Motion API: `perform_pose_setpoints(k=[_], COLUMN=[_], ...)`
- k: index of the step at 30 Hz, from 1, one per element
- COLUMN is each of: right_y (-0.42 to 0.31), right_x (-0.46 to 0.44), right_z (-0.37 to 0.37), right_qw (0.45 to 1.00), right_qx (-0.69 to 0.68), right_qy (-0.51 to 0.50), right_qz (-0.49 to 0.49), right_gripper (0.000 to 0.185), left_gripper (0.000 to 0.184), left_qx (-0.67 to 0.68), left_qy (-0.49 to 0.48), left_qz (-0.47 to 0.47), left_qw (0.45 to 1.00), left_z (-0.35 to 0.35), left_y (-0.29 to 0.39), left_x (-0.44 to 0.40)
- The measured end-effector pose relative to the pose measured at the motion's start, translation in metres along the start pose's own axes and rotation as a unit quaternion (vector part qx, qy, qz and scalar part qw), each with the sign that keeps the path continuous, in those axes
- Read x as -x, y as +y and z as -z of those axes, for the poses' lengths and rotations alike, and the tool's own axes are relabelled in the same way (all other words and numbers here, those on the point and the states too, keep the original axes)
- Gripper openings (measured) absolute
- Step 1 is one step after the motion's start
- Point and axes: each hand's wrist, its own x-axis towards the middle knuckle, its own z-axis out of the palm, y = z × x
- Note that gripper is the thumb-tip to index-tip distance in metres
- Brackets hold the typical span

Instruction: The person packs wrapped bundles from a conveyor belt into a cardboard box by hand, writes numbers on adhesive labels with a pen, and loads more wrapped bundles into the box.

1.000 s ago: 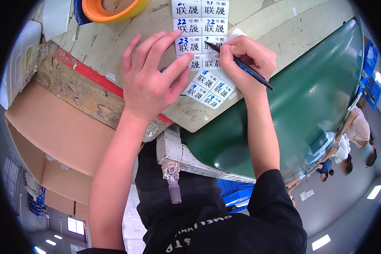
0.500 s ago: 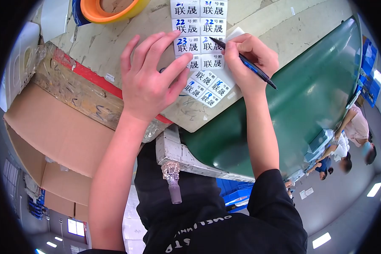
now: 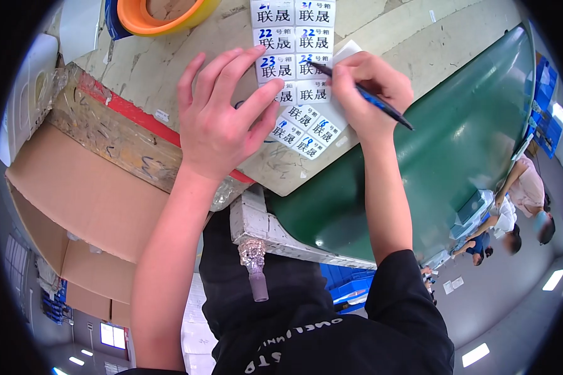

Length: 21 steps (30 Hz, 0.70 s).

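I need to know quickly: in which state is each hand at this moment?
Left hand: open and spread, reaching onto the label sheet, grasping nothing that I can see.
Right hand: closed, holding the pen.

I had a scuffed beige worktop (image 3: pixel 238 26) on my feed, a red strip (image 3: pixel 131 111) along one edge; on it lay a column of printed labels (image 3: pixel 313 41), a slanted four-label sheet (image 3: pixel 305 132) just below, and an orange-and-yellow ring (image 3: pixel 162 26) farther off
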Motion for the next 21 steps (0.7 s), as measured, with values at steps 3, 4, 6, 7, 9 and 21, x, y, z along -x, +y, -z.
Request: perform_pose_setpoints(k=[3, 4, 6, 7, 9, 21], right_y=[-0.009, -0.013, -0.016, -0.019, -0.026, -0.011], right_x=[0.001, 0.001, 0.001, 0.003, 0.007, 0.010], right_z=[0.002, 0.004, 0.005, 0.004, 0.001, -0.021], right_qw=[0.982, 0.977, 0.970, 0.969, 0.979, 0.997], right_qx=[-0.165, -0.169, -0.177, -0.179, -0.148, 0.017], right_qy=[0.058, 0.088, 0.110, 0.109, 0.018, -0.069], right_qz=[-0.067, -0.095, -0.127, -0.128, -0.143, 0.015], right_gripper=[0.012, 0.011, 0.009, 0.009, 0.008, 0.019], left_gripper=[0.032, 0.033, 0.032, 0.031, 0.030, 0.024], left_qx=[0.005, 0.009, 0.002, -0.003, 0.012, 0.053], left_qy=[0.007, 0.008, 0.004, 0.002, 0.000, -0.022], left_qz=[-0.001, 0.002, -0.002, -0.007, 0.001, -0.016], left_qw=[1.000, 1.000, 1.000, 1.000, 1.000, 0.998], left_z=[-0.003, -0.004, -0.004, -0.004, -0.001, 0.008], left_y=[-0.002, -0.003, -0.004, -0.004, -0.002, 0.000], left_x=[0.001, 0.002, 0.002, 0.002, 0.000, 0.000])
